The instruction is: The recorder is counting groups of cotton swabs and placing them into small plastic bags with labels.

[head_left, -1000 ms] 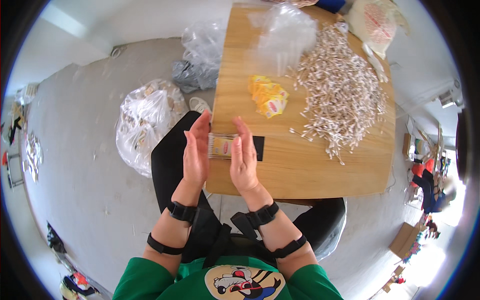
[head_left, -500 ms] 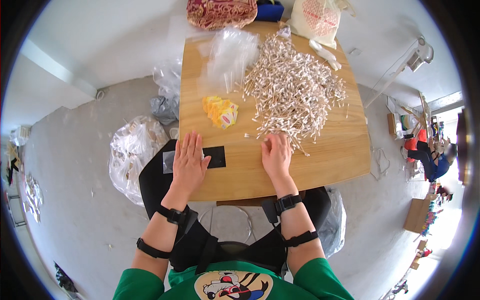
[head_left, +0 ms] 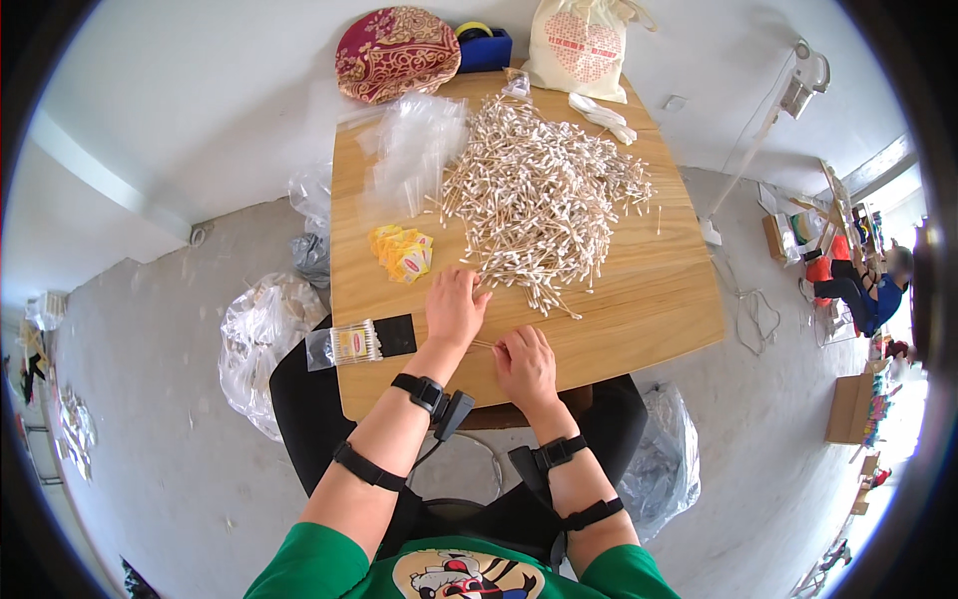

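Observation:
A large heap of white-tipped cotton swabs (head_left: 544, 195) covers the middle of the wooden table. My left hand (head_left: 455, 309) is at the heap's near left edge, fingers bent down; whatever lies under its fingertips is hidden. Closer to me, my right hand (head_left: 526, 365) is closed on a few cotton swabs (head_left: 484, 343), whose thin sticks jut out to the left. To the left of both hands, a clear bag holding a row of cotton swabs and a yellow card (head_left: 354, 342) lies partly across a flat black piece (head_left: 397, 334), its end reaching past the table edge.
Yellow cards (head_left: 402, 254) are stacked loosely left of the heap, below clear plastic bags (head_left: 414, 145). Along the back are a patterned red cloth item (head_left: 397, 55), a blue tape dispenser (head_left: 485, 50) and a cream bag (head_left: 577, 50). Another person (head_left: 878, 295) sits far right.
My left hand has lifted off the bag and moved right to the heap, uncovering the packed swabs. My right hand has drawn back from the heap towards me with swabs. The view has shifted.

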{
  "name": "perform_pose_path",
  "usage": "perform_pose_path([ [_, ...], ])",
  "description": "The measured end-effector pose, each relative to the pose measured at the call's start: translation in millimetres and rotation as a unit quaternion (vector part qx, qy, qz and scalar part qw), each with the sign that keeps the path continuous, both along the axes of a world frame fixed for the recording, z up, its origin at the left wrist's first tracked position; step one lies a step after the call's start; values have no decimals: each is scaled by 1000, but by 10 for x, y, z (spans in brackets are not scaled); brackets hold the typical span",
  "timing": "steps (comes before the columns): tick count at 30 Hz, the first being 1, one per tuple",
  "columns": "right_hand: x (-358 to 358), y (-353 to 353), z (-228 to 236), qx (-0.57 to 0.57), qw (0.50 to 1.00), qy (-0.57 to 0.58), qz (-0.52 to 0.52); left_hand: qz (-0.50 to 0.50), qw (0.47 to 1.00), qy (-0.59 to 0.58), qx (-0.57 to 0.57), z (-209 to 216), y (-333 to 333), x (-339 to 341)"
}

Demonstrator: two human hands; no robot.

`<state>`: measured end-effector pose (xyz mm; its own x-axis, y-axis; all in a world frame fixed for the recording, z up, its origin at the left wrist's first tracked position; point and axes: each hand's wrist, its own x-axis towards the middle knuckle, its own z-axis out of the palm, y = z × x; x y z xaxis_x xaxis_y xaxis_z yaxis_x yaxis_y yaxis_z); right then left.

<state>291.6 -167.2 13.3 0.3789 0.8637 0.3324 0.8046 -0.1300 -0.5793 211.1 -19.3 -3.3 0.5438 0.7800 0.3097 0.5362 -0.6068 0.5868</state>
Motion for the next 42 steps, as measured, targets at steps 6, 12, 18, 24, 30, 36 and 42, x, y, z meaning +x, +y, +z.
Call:
perform_pose_path([
  [6, 173, -32, -1, -1, 1000, -8, -2, -1, 996, 62, -60, 64, 52, -187],
  [12, 228, -25, -18, 17, 1000, -1, 2, -73, 972, 145, -167, 308, -75, -541],
  [18, 175, 129, 57, -15, 1000, 12, -1, -72, 976, 62, -197, 327, -81, -800],
  [24, 218, 350, 207, 64, 991, -33, 113, -134, 978, -16, -161, 319, -148, -852],
  [30, 204, -217, 283, -153, 977, -34, 148, -127, 957, -31, -257, 353, -229, -885],
  [36, -22, -971, 216, -270, 937, 145, 169, -168, 977, 104, -81, 292, -319, -759],
  [42, 31, -1012, 189, -240, 949, 202, 2, -132, 991, -11, 25, 262, -305, -580],
])
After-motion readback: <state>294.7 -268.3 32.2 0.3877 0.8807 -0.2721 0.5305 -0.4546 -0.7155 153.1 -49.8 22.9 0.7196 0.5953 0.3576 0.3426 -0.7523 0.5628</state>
